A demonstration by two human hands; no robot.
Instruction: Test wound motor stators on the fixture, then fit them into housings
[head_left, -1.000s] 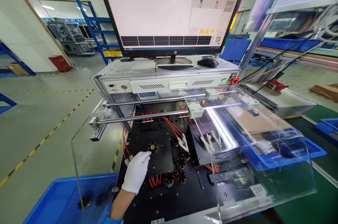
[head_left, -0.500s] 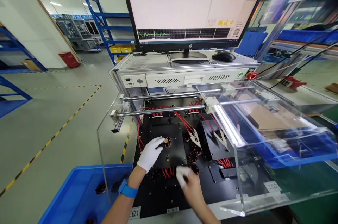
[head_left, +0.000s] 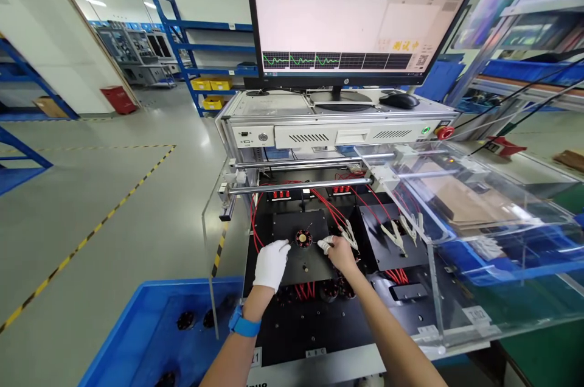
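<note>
A round motor stator [head_left: 303,238] with copper-coloured windings and a pale centre sits on a black raised plate [head_left: 285,223]. Thin wire ends stick out from its sides. My left hand [head_left: 272,266], in a white glove, is at its left with thumb and forefinger pinched at one wire end. On the other side, my right hand [head_left: 338,252], with white covers on the fingers, pinches the right wire end. Just behind the right hand hang white alligator clips [head_left: 349,235] on red wires. More stators [head_left: 329,289] lie beside and below the plate, partly hidden.
A second black fixture [head_left: 383,253] with clips [head_left: 393,237] stands to the right, under a clear acrylic cover [head_left: 474,192]. Metal rails [head_left: 301,186] cross behind the plate. A blue bin [head_left: 137,314] with stators is at lower left. The monitor [head_left: 337,16] shows green curves.
My right hand has moved up from the plate's front edge to the stator's right side. My left hand has drawn back from the stator's top to its left. A third green curve shows on screen.
</note>
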